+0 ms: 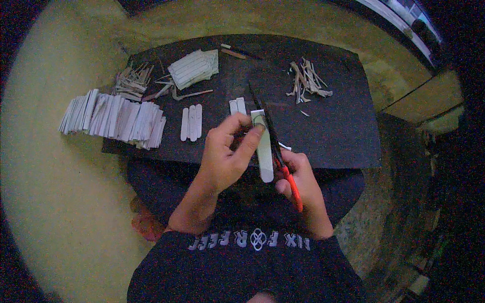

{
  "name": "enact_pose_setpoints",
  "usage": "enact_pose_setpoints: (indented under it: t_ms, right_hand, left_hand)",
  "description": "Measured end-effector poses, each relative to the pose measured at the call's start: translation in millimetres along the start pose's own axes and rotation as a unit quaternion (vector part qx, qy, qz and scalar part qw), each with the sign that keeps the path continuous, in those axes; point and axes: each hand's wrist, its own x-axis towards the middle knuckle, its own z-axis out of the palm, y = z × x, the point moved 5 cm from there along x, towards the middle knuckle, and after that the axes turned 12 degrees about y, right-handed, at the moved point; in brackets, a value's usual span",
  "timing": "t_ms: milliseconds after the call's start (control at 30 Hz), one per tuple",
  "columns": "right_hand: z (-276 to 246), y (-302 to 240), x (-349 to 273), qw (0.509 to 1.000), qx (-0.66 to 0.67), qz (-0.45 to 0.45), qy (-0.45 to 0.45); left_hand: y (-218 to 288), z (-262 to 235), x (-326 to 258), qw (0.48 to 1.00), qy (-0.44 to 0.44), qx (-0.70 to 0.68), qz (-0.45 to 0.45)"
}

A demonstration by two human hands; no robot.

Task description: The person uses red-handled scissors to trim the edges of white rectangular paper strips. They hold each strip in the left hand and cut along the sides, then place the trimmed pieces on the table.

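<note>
My left hand (pixel 230 151) pinches a white paper strip (pixel 265 156) between thumb and fingers. The strip's near end is rounded; its far end is cut square and bears a faint curved line. My right hand (pixel 303 182) is closed round scissors (pixel 290 188) with orange-red handles and long dark blades. Those blades point away from me, slightly parted, along the strip's right edge. Two more white strips (pixel 237 106) lie on the dark table just beyond my left hand. To its left, several round-ended strips (pixel 191 122) lie side by side.
A long row of packed pale strips (pixel 116 118) spans the table's left side. Behind it are thin offcuts (pixel 135 80) and a stack of outlined paper sheets (pixel 193 68). A pen (pixel 241 51) lies at the back of the dark table (pixel 343 131). More scraps (pixel 307 81) are heaped at right.
</note>
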Motion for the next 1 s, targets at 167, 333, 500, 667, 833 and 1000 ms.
enact_pose_setpoints:
  t_ms: [167,333,500,667,833,1000]
  right_hand:
    - [-3,1,-1,1.0,-0.015,0.01,-0.003]
    - [-3,1,-2,0.999,-0.025,0.021,-0.026]
    - [2,-14,-5,0.999,0.038,0.01,0.018]
    - [-1,-3,-7,0.999,0.013,-0.012,0.046]
    - [-2,-10,0,0.999,-0.027,0.006,-0.021]
    - [-6,-8,-1,0.998,-0.058,0.02,-0.032]
  left_hand:
    - [-2,2,-3,0.997,0.064,0.008,0.04]
    - [-3,7,-8,0.994,0.082,-0.011,0.078]
    - [-8,14,-12,0.993,0.076,-0.043,0.074]
    - [-6,12,-11,0.995,0.046,-0.009,0.087]
    - [-5,11,-11,0.992,0.067,-0.029,0.105]
    - [-3,6,-11,0.995,0.049,-0.023,0.089]
